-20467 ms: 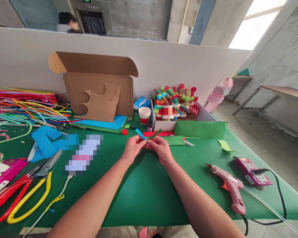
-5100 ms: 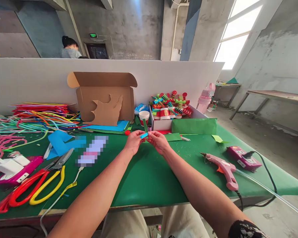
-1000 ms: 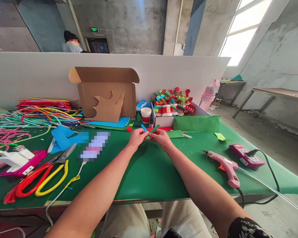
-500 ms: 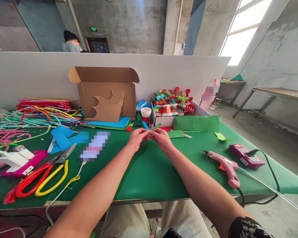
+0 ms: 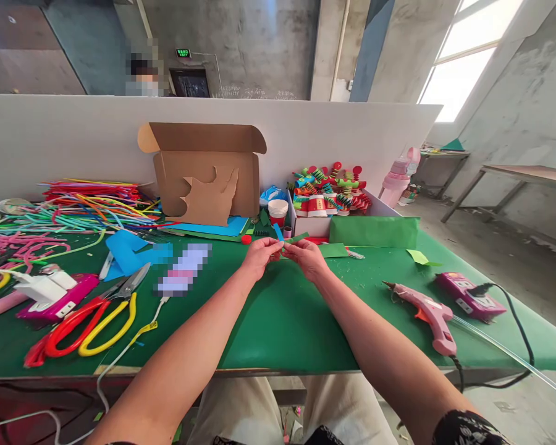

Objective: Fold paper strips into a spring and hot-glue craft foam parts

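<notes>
Left hand pinches blue strip, right hand green strip
Green now points right; earlier it pointed far.

In the upper half, left of centre, an open cardboard box stands behind a torn cardboard piece. Scissors with red and yellow grips lie at lower left; at lower right, a pink hot-glue gun; at upper right, a pink bottle.

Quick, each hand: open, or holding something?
Left hand: closed, pinching narrow blue paper strip and narrow green paper strip.
Right hand: closed, pinching the same strips.
</notes>
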Available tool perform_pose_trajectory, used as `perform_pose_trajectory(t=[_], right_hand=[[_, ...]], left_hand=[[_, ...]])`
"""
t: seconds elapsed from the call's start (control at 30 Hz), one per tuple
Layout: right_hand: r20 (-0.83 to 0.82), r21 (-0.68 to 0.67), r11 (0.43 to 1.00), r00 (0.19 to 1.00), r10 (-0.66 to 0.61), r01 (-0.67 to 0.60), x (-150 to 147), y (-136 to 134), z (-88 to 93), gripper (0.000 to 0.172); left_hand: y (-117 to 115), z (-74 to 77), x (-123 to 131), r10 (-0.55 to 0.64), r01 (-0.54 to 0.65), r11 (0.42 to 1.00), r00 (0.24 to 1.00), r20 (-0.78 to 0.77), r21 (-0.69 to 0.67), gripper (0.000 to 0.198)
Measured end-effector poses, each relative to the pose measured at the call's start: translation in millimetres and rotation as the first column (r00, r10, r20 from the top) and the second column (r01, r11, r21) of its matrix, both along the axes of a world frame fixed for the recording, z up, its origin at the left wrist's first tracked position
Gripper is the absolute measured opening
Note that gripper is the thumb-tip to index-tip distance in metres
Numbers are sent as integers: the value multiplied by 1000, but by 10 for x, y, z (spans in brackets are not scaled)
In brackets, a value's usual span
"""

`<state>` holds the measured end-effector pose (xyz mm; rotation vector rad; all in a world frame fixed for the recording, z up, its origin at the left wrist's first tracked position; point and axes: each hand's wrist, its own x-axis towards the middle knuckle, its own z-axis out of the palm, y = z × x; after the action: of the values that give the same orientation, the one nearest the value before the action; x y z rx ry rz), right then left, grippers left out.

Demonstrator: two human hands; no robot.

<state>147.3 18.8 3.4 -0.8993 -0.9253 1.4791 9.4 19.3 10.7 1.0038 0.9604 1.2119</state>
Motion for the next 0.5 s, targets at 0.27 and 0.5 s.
perform_pose_trajectory(t=[0.27, 0.5], right_hand=[[-12, -21, 998, 999, 51, -51, -15, 13, 4, 22], [0, 15, 997, 997, -76, 76, -31, 0, -27, 32]], left_hand=[[7, 1, 5, 12, -9, 999, 998, -66, 39, 36], [8, -28, 31, 29, -8, 993, 982, -185, 115, 28]])
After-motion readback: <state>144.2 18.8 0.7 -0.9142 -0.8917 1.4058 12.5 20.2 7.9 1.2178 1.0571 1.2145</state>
